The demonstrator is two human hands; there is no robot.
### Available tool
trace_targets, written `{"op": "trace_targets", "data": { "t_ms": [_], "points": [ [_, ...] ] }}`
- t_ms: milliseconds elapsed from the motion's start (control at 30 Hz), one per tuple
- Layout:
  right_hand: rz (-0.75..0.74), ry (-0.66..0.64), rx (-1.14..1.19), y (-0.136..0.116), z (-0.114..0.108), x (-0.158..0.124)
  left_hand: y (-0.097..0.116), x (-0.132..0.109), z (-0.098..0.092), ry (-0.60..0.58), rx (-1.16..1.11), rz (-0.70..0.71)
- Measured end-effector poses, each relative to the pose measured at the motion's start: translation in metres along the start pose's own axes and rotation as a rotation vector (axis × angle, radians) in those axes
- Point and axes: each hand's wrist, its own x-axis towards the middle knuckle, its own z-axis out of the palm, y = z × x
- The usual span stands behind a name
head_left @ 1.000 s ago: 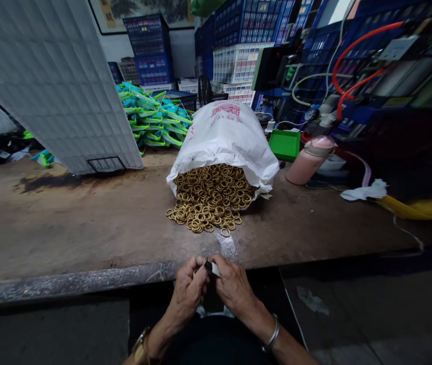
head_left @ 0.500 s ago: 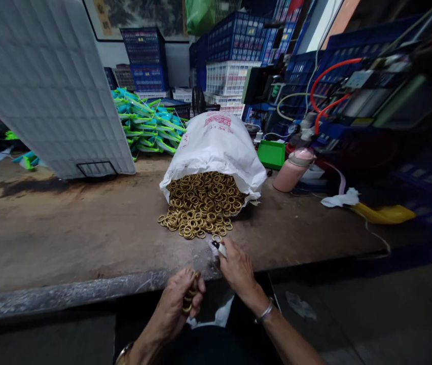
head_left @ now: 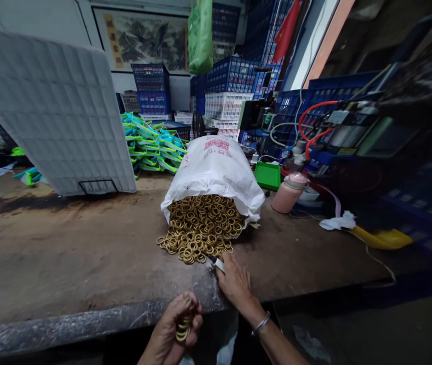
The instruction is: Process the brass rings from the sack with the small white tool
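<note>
Several brass-coloured rings are stacked in my left hand, its fingers curled round them, just off the table's front edge. My right hand grips a small white tool with a dark tip; its exact kind is hard to make out. That tip reaches the near edge of a heap of loose rings on the table. The heap spills from the mouth of a white woven sack lying on its side with red print on top.
A pale ribbed panel stands at the left, beside a pile of green and blue items. Right of the sack are a green tray, a pink bottle and a machine with red hoses. The worn table edge runs in front.
The view has tilted up, so everything sits lower in the picture. The tool's tip is now against the heap's near edge. The rings in my left hand show more openly between thumb and fingers.
</note>
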Motion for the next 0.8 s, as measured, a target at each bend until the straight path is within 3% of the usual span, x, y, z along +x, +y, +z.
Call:
{"op": "trace_targets", "data": {
  "t_ms": [133, 267, 467, 600, 700, 800],
  "points": [
    [-0.067, 0.016, 0.146, 0.000, 0.003, -0.001, 0.002, 0.004, -0.002, -0.009, -0.040, -0.008],
    [-0.072, -0.059, 0.449, -0.009, 0.005, -0.005, 0.007, 0.005, 0.001, -0.008, 0.061, 0.051],
    [0.183, -0.398, 1.035, -0.024, 0.003, -0.015, 0.006, 0.006, 0.004, 0.254, 0.631, 0.392],
    [0.307, -0.569, 1.271, -0.030, -0.003, -0.024, 0.004, 0.007, 0.002, 0.132, 0.855, 0.601],
    [0.317, -0.613, 1.330, -0.032, -0.006, -0.027, 0.004, 0.007, 0.002, 0.053, 0.889, 0.607],
    [0.276, -0.556, 1.260, -0.033, -0.005, -0.029, 0.004, 0.007, 0.004, 0.071, 0.836, 0.540]
  ]
}}
